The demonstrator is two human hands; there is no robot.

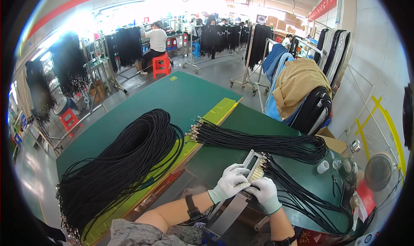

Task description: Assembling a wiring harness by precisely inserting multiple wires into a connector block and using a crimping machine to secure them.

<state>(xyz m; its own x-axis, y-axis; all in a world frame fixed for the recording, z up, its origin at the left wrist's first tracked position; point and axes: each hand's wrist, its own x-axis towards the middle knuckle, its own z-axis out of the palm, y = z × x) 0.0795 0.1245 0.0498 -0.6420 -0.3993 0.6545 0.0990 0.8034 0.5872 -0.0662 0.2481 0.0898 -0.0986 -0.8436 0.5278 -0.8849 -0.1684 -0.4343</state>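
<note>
My left hand (233,182) and my right hand (264,192), both in white gloves, meet at the near end of a metal fixture (251,159). The fingers of each are pinched together; whatever lies between the fingertips is too small or hidden to name. In the fixture sits a row of cream-coloured pieces (257,173), just beyond my fingertips. Black cables (297,190) run from the fixture's right side and curve across the green table. Beyond it lies a bundle of black cables (258,139) with metallic ends pointing left.
A large coiled heap of black cables (125,155) covers the left table (194,84). At the right are pliers (336,186), a white cup (322,167), a glass bottle (354,147) and a small fan (378,170). Coats (299,86) hang on a rack; a person (156,41) sits farther off.
</note>
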